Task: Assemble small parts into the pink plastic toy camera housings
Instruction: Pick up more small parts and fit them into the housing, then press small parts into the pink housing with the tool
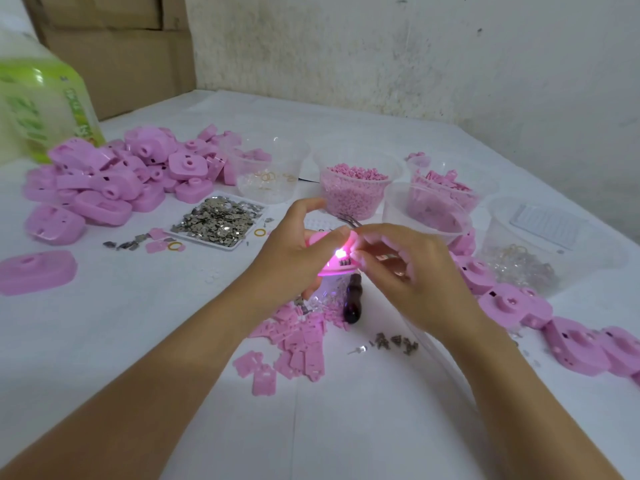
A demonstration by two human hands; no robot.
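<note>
Pink housing [332, 270] is being held above the table [346, 427] at frame centre, between both hands. Its long axis is running roughly from 9 to 3 o'clock; the hands are covering most of it, so which way its face is pointing cannot be told. A small light [339, 252] is glowing on its near side beside short dark slots.

The left hand [294, 251] is gripping the housing, thumb and curled fingers wrapping its left end. The right hand [408, 271] is curling closed round metal tweezers [349, 221], whose thin tips are projecting toward 12 o'clock.

The housing is smooth, matte moulded plastic with a rounded edge. Flat pink plates [298, 344] are lying scattered at 6 o'clock, just beside a dark glossy handle [353, 299]. A white tray of shiny metal contacts [218, 221] is sitting at 10 o'clock, with a heap of housings [114, 181] beyond it. A clear tub of pink pellets [356, 192] is standing at 12 o'clock. More housings [519, 303] are lining the 3 to 4 o'clock side.

Bare white table surface is lying open toward 6 and 8 o'clock.
</note>
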